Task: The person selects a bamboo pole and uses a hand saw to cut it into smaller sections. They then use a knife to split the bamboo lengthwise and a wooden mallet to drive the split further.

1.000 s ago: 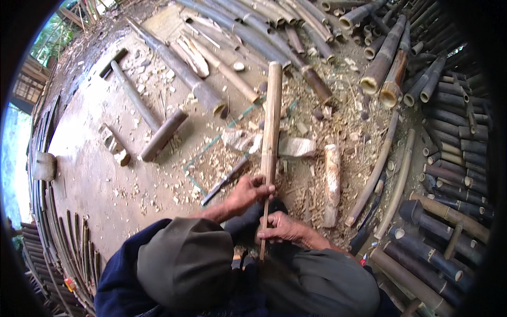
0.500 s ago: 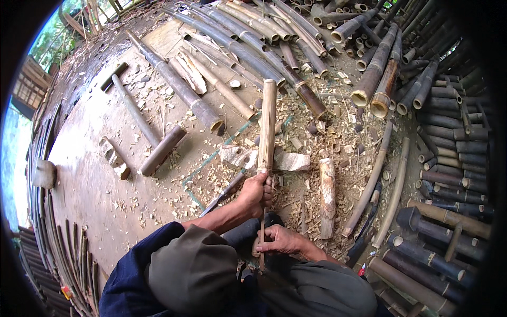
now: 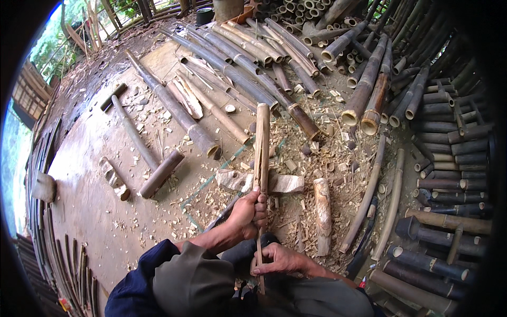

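My left hand is closed around the lower part of a pale bamboo piece, which stands out upright ahead of me with a dark lengthwise groove on its face. Below that fist a thin strip runs down toward my lap. The fingers of my right hand pinch this strip near its lower end. Whether strip and bamboo piece are one length is hidden by the left fist. Behind the bamboo piece, a notched pale wood block lies crosswise on the ground.
Wood chips surround a short log at right. A T-shaped bamboo assembly lies at left, beside a carved wood piece. Long bamboo poles fill the far side; stacked dark bamboo lines the right. A dark-bladed tool lies by my left forearm.
The whole view has tipped slightly, so the ground things sit lower. The bamboo piece has turned a little, showing its groove more plainly. Both hands keep their hold.
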Demonstrator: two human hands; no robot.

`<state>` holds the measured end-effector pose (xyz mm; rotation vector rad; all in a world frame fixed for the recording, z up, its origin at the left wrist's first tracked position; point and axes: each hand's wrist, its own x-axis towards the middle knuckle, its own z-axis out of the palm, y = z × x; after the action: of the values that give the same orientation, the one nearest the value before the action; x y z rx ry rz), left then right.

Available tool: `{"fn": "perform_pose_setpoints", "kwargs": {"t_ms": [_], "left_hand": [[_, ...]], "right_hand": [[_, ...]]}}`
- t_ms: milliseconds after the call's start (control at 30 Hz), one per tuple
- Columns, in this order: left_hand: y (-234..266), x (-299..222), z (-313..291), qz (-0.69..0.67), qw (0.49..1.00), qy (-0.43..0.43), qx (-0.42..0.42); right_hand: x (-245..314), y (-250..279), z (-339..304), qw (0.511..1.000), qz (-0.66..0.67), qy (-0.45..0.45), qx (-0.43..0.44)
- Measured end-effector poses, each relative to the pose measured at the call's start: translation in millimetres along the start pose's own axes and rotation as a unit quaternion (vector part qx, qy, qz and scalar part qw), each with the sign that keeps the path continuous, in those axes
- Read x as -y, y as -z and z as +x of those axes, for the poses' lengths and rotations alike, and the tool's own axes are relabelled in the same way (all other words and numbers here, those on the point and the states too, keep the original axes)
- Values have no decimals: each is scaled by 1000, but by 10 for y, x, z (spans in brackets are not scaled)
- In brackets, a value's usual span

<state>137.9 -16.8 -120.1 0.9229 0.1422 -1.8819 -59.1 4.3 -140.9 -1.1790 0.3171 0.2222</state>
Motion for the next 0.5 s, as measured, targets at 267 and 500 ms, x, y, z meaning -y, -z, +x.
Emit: {"fn": "perform_pose_setpoints", "kwargs": {"t_ms": [267,500], "left_hand": [[-515,24,-505,110,981,-104,118],[218,-16,-337,274,944,-120,140]], "right_hand": [[317,-126,-126,995,-87,4,-55],[251,37,-194,937,-247,-37,-243]]}}
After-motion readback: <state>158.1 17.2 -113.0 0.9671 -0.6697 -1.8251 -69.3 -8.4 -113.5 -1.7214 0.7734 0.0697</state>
